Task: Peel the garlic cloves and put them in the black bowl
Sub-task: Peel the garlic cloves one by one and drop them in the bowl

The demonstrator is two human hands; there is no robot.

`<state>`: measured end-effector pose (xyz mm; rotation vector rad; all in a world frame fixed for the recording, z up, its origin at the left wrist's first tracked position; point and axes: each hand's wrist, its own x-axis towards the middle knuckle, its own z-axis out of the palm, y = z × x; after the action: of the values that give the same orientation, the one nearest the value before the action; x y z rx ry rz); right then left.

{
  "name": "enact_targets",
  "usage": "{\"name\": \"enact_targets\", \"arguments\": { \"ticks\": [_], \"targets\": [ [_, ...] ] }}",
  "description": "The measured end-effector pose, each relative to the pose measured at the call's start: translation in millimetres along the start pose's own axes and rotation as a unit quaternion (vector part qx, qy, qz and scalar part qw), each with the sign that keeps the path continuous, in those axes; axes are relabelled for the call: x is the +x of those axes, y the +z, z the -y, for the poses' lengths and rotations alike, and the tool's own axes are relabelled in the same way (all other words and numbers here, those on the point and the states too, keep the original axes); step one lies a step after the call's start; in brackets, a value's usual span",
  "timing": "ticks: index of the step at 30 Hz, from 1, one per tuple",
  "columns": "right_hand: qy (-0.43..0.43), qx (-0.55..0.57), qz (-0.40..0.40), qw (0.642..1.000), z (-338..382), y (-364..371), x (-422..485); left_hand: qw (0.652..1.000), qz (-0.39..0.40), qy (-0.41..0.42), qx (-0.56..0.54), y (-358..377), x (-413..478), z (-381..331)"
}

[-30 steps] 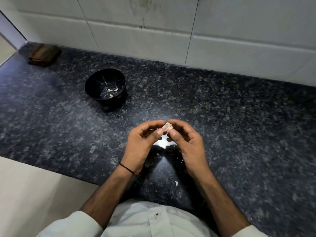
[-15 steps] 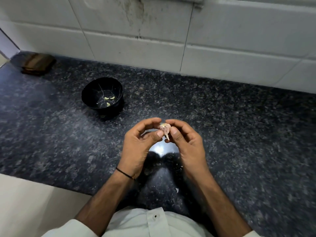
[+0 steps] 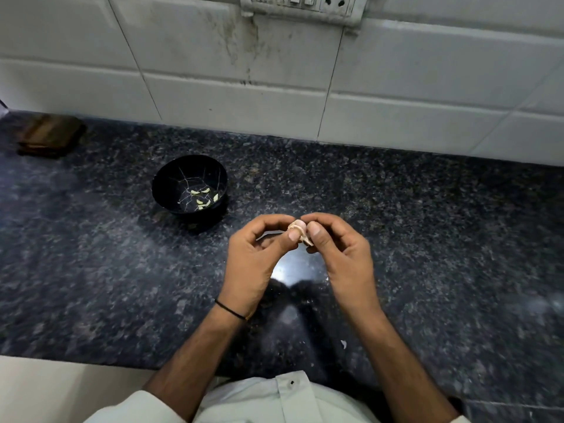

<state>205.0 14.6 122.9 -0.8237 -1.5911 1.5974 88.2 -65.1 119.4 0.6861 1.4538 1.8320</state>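
Observation:
A small garlic piece (image 3: 300, 231) with pale papery skin is pinched between the fingertips of both hands above the dark granite counter (image 3: 427, 227). My left hand (image 3: 254, 264) holds it with thumb and forefinger from the left; my right hand (image 3: 341, 257) pinches it from the right, and loose skin hangs below. The black bowl (image 3: 171, 184) stands to the upper left of my hands, with several peeled pale cloves (image 3: 203, 198) lying in its bottom.
A brown wooden block (image 3: 50, 135) lies at the far left by the wall. White tiles (image 3: 244, 87) back the counter, with a switch plate (image 3: 302, 6) at the top. Small skin flakes (image 3: 344, 344) lie near the counter's front edge.
The view has tilted upward, bringing the switch plate into sight. Both hands keep working the garlic at the same spot, and the skin hangs looser than before.

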Motion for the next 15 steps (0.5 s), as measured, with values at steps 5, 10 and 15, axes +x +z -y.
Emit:
{"name": "enact_targets", "arguments": {
  "ticks": [5, 10, 15],
  "targets": [
    [0.014, 0.017, 0.014, 1.000, -0.3, 9.7, -1.6, 1.000, 0.000, 0.013, -0.021, -4.9, 3.4, 0.3],
    [-0.013, 0.000, 0.003, 1.000, 3.5, 3.8, 3.2, 0.998, 0.044, -0.030, -0.046, -10.0, 11.3, -3.3],
    [-0.042, -0.038, 0.031, 0.998, 17.6, -9.1, 13.4, 0.995, 0.091, -0.028, -0.015, -12.9, 21.3, -6.9]
  ]
}}
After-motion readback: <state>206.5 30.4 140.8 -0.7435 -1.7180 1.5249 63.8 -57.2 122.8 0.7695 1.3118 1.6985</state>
